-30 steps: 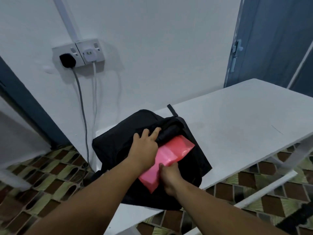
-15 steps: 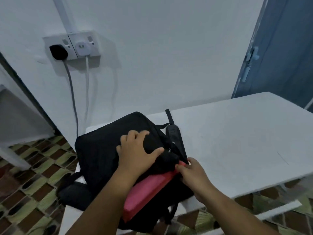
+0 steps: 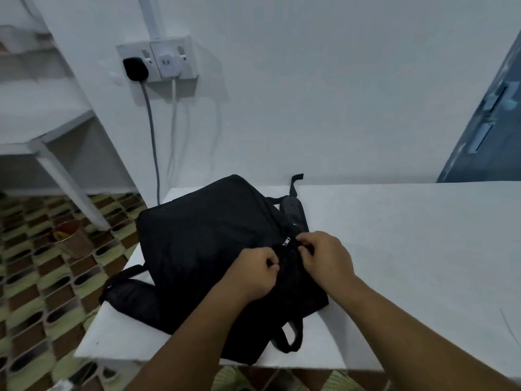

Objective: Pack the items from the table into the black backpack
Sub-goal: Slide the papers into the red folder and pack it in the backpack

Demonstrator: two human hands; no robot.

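Both hands pinch backpack (image 3: 214,238) fabric: left hand (image 3: 255,270) near-left, right hand (image 3: 324,256) right of the zip pull (image 3: 286,240), which lies just beyond the fingertips

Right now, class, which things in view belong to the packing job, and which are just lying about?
Job:
black backpack
zipper pull
left hand, gripping the backpack fabric
right hand, pinching it near the zip

Lying about:
white table
wall socket
black plug
white charger
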